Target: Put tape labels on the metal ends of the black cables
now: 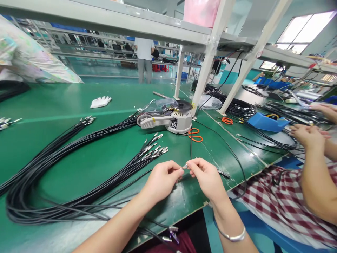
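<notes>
Above the front edge of the green table, my left hand (163, 178) and my right hand (206, 177) meet with fingertips pinched. Between them shows a small silvery cable connector (185, 166), held from both sides; its finer parts are hidden by my fingers. A bundle of black cables (39, 175) curves across the table on the left, with metal connectors (155, 151) at its ends just beyond my left hand. A grey tape dispenser (179, 121) stands behind my hands, and orange-handled scissors (195, 135) lie beside it.
White shelf posts (210, 63) rise from the table (105, 154). A white glove (101, 102) lies at the back. On the right, a co-worker's hands (310, 135) are near a blue tray (268, 123) and more cables. Loose cable ends (170, 233) hang by my lap.
</notes>
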`<control>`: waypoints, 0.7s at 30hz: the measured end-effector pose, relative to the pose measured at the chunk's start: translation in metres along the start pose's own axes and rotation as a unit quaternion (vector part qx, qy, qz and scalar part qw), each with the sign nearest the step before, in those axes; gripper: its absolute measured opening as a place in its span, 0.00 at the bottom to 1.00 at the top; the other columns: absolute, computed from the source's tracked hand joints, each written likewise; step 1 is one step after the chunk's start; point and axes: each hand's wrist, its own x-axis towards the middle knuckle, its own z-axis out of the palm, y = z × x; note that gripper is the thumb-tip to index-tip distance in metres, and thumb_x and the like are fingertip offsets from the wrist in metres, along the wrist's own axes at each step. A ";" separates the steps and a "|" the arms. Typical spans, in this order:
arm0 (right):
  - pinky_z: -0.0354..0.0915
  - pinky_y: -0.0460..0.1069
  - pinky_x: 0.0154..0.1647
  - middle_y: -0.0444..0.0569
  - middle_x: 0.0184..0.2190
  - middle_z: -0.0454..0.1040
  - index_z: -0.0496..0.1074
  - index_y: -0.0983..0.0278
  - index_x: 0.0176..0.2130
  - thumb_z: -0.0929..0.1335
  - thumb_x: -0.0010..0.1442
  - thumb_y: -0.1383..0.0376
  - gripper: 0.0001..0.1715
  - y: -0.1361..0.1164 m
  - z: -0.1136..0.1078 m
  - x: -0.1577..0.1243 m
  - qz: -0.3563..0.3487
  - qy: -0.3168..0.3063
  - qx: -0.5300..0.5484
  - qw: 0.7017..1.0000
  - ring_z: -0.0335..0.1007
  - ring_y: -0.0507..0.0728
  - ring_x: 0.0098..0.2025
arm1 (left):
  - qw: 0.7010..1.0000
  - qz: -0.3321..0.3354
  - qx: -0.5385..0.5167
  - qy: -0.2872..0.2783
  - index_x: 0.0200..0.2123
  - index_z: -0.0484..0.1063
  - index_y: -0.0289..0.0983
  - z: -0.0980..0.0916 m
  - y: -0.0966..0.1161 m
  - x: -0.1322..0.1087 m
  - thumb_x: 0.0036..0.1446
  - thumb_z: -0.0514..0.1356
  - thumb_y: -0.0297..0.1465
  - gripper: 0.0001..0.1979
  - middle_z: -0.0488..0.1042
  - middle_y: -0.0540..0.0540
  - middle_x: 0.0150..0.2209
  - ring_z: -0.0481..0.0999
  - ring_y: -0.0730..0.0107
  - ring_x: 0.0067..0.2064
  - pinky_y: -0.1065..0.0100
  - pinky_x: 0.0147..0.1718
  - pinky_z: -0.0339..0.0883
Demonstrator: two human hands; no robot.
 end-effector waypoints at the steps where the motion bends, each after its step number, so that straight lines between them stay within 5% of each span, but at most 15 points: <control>1: 0.65 0.48 0.31 0.48 0.27 0.74 0.73 0.66 0.31 0.69 0.53 0.53 0.17 -0.001 0.000 0.000 0.007 0.007 0.007 1.000 0.67 0.53 0.28 | 1.000 -0.010 -0.001 -0.009 0.24 0.71 0.34 -0.004 -0.001 -0.001 0.49 0.58 0.35 0.09 0.72 0.49 0.22 0.69 0.72 0.24 0.71 0.24 0.61; 8: 0.66 0.47 0.31 0.48 0.28 0.74 0.74 0.66 0.31 0.70 0.52 0.54 0.16 -0.008 -0.003 0.002 0.023 -0.013 0.053 0.998 0.67 0.52 0.28 | 0.999 0.051 0.003 0.000 0.39 0.74 0.36 -0.004 -0.005 -0.006 0.52 0.57 0.35 0.14 0.74 0.49 0.28 0.69 0.72 0.27 0.71 0.28 0.63; 13: 0.65 0.47 0.33 0.47 0.31 0.75 0.76 0.64 0.38 0.72 0.51 0.57 0.16 -0.003 -0.001 0.001 -0.007 -0.051 0.112 0.992 0.67 0.51 0.29 | 0.997 0.024 -0.073 -0.017 0.30 0.75 0.35 0.001 -0.004 -0.004 0.52 0.58 0.35 0.10 0.72 0.50 0.24 0.64 0.77 0.22 0.73 0.22 0.57; 21: 0.64 0.47 0.32 0.45 0.28 0.72 0.76 0.64 0.30 0.74 0.48 0.58 0.11 0.009 0.015 0.004 -0.022 -0.101 0.175 0.979 0.64 0.51 0.28 | 0.974 -0.011 -0.215 -0.066 0.24 0.69 0.32 -0.005 -0.005 -0.010 0.49 0.61 0.37 0.12 0.69 0.50 0.20 0.61 0.81 0.18 0.76 0.16 0.51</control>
